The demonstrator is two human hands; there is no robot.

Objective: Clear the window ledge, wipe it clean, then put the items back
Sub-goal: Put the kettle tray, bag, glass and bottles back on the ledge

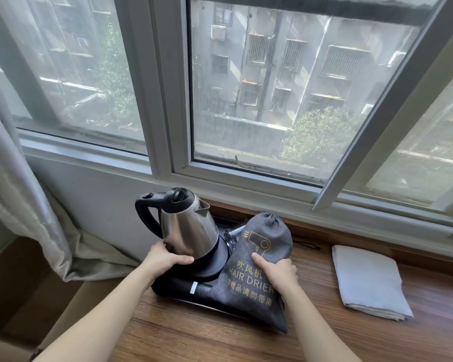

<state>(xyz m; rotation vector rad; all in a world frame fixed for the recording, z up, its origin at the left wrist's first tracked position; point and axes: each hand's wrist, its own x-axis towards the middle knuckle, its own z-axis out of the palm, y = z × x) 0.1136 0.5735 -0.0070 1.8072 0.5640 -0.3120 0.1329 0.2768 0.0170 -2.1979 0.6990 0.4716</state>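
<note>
From the head camera, a black tray sits on the wooden window ledge, close under the window. On it stand a steel kettle on its round black base and a grey hair drier bag. The left hand curls round the kettle's lower body at the base. The right hand grips the bag's right side. A folded white cloth lies on the ledge well to the right, apart from the tray. A curtain hangs at left.
</note>
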